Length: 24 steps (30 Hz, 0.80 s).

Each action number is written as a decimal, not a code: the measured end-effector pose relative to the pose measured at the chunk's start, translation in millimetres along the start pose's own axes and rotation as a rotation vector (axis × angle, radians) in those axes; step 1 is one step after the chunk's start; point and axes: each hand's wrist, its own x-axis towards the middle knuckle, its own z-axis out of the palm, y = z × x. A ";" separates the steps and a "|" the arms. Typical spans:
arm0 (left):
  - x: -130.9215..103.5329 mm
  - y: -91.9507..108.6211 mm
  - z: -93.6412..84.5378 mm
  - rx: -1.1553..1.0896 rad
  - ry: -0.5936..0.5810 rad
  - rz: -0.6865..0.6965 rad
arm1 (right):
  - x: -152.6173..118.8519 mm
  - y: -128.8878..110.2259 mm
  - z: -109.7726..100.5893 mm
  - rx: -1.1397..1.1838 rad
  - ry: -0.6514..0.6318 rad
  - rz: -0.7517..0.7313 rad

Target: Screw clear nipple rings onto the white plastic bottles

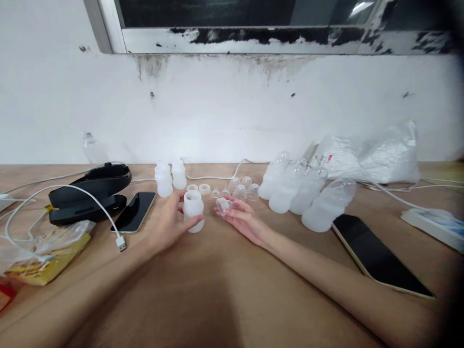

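Observation:
My left hand [170, 220] is wrapped round a frosted white baby bottle [193, 210], which is upright with its mouth uncovered. In my right hand [244, 220], just to the right of it, the fingers pinch a clear bottle nipple in its ring [224, 206], tilted on its side; fingers partly cover it. Behind the hands lie two screw rings [204, 189], small clear nipples [215, 192] and several transparent dome caps [239, 192]. Two more open-looking bottles [164, 180] stand at the back left. Several capped bottles [321, 205] stand in a group on the right.
Black phones lie left [134, 212] and right [379, 253]. A black case-like device [90, 193], white USB cable [121, 241] and yellow packet [54, 258] are at left. A plastic bag [387, 154] and white power strip [435, 224] occupy the right. A wall borders the brown table [232, 299].

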 end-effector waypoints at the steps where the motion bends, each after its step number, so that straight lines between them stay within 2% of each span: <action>1: -1.6 -3.0 4.0 -0.070 -0.051 -0.026 | -2.9 -0.6 -1.1 -0.002 -0.001 -0.003; 3: -3.7 -6.5 7.8 -0.176 -0.153 -0.067 | -8.2 -1.7 -2.7 -0.024 -0.018 -0.009; 5: -4.9 -6.4 6.8 -0.231 -0.203 -0.073 | -11.3 -2.4 -3.1 -0.047 -0.041 -0.011; 10: -6.2 -2.4 2.1 -0.327 -0.140 -0.131 | -10.8 -3.0 -1.5 -0.031 -0.060 -0.013; 13: -6.7 -2.5 3.6 -0.360 -0.186 -0.121 | -10.5 -3.6 -1.3 -0.009 -0.057 -0.010; 16: -7.3 -2.6 3.9 -0.317 -0.203 -0.095 | -10.7 -4.0 -1.8 -0.022 -0.070 -0.023; 20: -7.9 -1.4 -0.6 -0.122 -0.207 -0.046 | -10.7 -2.7 -3.5 -0.139 -0.063 -0.123; 24: -5.6 -2.8 -9.5 -0.042 -0.308 -0.077 | -12.2 -2.0 -4.1 -0.342 -0.200 -0.142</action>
